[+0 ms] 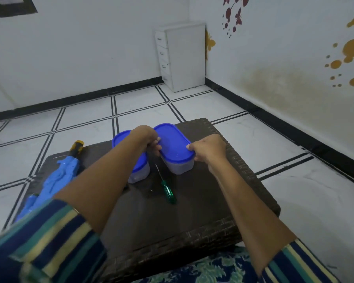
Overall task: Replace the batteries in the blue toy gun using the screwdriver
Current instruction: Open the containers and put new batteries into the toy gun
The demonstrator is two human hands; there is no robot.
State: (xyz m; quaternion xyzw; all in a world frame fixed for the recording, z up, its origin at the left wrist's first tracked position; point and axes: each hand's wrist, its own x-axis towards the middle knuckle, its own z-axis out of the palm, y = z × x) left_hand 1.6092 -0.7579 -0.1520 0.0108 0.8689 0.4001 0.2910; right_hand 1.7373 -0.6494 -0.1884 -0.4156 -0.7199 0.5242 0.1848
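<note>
Gripping one blue-lidded container [175, 144], my left hand [149, 144] and right hand [208, 150] curled round opposite ends, probably to lift its lid; screwdriver [168, 190] lay untouched nearby.

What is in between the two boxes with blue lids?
In the head view, the left hand sits in the gap, gripping the right box. Nearer, the screwdriver lies on the table, its tip pointing into that gap.

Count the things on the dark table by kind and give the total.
Tubs with blue lids: 2 (left tub, right tub)
Screwdriver: 1
Toy gun: 1
Total: 4
</note>
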